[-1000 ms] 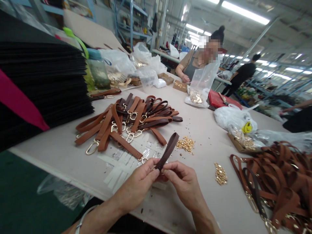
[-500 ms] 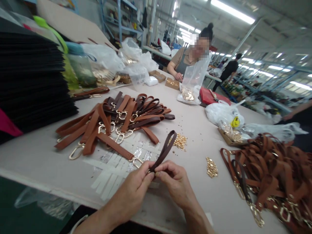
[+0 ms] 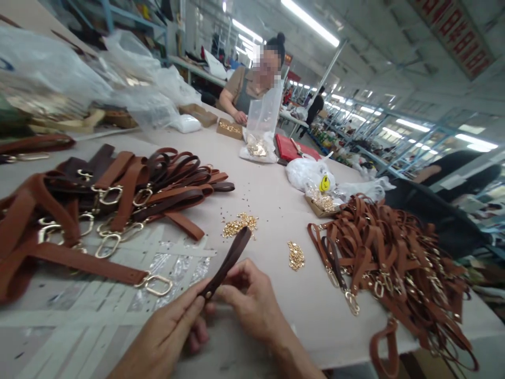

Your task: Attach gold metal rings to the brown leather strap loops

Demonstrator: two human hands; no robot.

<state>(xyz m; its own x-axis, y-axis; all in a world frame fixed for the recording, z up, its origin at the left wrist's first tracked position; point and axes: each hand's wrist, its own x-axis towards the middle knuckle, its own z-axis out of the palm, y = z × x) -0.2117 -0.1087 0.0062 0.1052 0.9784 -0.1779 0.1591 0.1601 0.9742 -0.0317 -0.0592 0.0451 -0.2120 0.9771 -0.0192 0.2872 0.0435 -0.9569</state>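
A dark brown looped strap (image 3: 231, 259) with a small gold stud near its lower end is pinched in my left hand (image 3: 173, 321). Beside the strap, my right hand (image 3: 252, 297) has its fingers curled near the stud; whether they touch the strap is unclear. Past the strap's tip lies a pile of small gold pieces (image 3: 239, 225), and a second gold pile (image 3: 295, 256) sits to the right of my right hand. Brown and dark straps with gold rings (image 3: 126, 189) are heaped on the left.
A large heap of brown straps (image 3: 379, 252) covers the table's (image 3: 272, 195) right side. Farther back are plastic bags (image 3: 307, 173), a red item (image 3: 294, 147) and a small box of gold parts (image 3: 229, 129). A person (image 3: 252, 79) sits across the table.
The view has swung right, so the table's things appear farther left. The strap has turned, showing its stud, and my right fingers have loosened from its lower end.
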